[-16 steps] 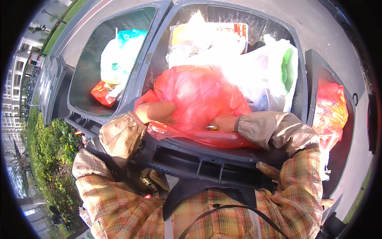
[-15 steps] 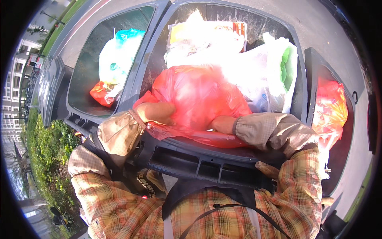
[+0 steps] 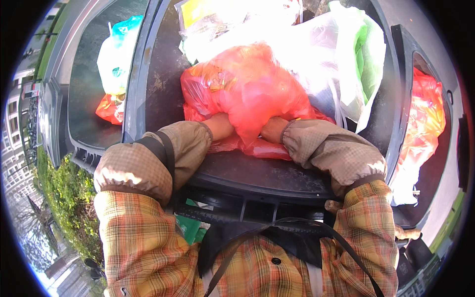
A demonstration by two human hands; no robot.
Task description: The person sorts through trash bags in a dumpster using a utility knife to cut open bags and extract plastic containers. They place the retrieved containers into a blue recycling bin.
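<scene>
A filled red plastic bag [image 3: 242, 81] bulges inside the dark wheeled bin [image 3: 163, 94] in the middle. My left hand [image 3: 220, 126] and my right hand [image 3: 273, 129] grip its near side, close together, with a fold of the red plastic hanging between them. Most of the fingers are hidden in the film, though both hands look closed on it. Loose red plastic spreads below my wrists. Directly behind the red bag lie white bags [image 3: 277, 39], washed out by sunlight, and a white and green bag [image 3: 363, 59].
At the left, another bin [image 3: 79, 109] holds a white and teal bag [image 3: 118, 59] above a small red one [image 3: 110, 109]. An orange-red bag [image 3: 425, 114] fills part of the bin at the right. Bushes [image 3: 69, 208] grow beyond the left bin.
Both hands have drawn closer together and the red bag is bunched up between them, narrower than before. The view has shifted, so the bins appear higher and larger.
</scene>
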